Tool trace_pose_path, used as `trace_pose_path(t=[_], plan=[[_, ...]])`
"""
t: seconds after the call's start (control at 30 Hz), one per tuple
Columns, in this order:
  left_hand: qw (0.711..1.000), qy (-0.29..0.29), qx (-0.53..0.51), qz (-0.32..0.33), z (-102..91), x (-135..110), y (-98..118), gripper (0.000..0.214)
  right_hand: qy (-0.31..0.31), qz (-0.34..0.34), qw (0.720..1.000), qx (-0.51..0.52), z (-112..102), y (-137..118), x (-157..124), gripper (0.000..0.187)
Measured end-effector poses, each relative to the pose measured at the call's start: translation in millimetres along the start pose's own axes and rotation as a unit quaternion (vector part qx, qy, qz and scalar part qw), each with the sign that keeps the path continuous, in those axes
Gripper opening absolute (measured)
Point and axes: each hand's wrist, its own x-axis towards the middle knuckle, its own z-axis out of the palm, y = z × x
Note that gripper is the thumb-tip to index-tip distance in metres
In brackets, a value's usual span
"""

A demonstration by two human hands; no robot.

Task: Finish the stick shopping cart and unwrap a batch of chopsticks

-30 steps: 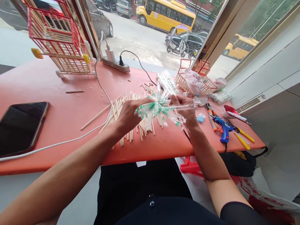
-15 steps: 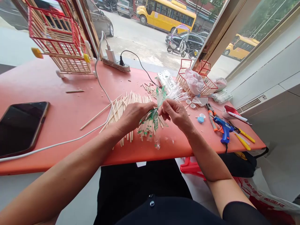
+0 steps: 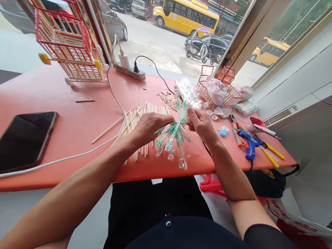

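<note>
Between my hands is a bunch of clear plastic wrappers (image 3: 178,133) with green print, drawn tight at its middle and fanning out above and below. My left hand (image 3: 151,126) is closed on the bunch's left side, thumb stretched toward the pinched middle. Close by on the right, my right hand (image 3: 201,122) is curled into a fist at the wrappers; its fingertips are turned away, so what it grips is hidden. Many thin wooden sticks (image 3: 132,126) lie on the table under and beside my left hand.
A stick-built cart (image 3: 75,65) stands at the back left, above a phone (image 3: 27,138). A white cable (image 3: 77,155) crosses the red table (image 3: 85,178). To the right lie a blue glue gun (image 3: 249,141), pliers (image 3: 234,128) and a small red-framed model (image 3: 232,93).
My right hand has moved slightly right, away from my left. The wrappers' gathered middle shows more plainly, and the fan of plastic spreads lower and to the right.
</note>
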Motion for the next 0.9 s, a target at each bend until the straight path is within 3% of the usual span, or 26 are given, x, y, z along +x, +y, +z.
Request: trace_pose_path(t=[0.27, 0.37, 0.43, 0.53, 0.67, 0.8, 0.9], plan=[[0.998, -0.027, -0.056, -0.018, -0.6, 0, 8, 0.034, 0.011, -0.010, 0.999, 0.030, -1, -3, -1, 0.072], [0.990, -0.002, -0.130, -0.053, -2.1, 5, 9, 0.016, 0.034, -0.052, 0.998, 0.007, 2, -7, -5, 0.069], [0.973, 0.006, -0.208, -0.099, -4.6, 9, 10, 0.023, 0.050, -0.072, 0.996, -0.026, 3, -11, -7, 0.066], [0.925, -0.039, -0.338, -0.172, -6.3, 12, 12, 0.036, 0.072, -0.090, 0.992, -0.058, 5, -17, -11, 0.060], [0.875, -0.080, -0.434, -0.198, -0.8, 11, 14, 0.052, 0.049, -0.114, 0.991, -0.044, 9, -20, -14, 0.052], [0.880, -0.071, -0.427, -0.197, -0.8, 12, 13, 0.048, 0.010, -0.131, 0.990, -0.048, 11, -17, -17, 0.041], [0.894, 0.007, -0.402, -0.199, -11.6, 17, 8, 0.050, 0.039, -0.164, 0.984, -0.058, 9, -15, -17, 0.021]])
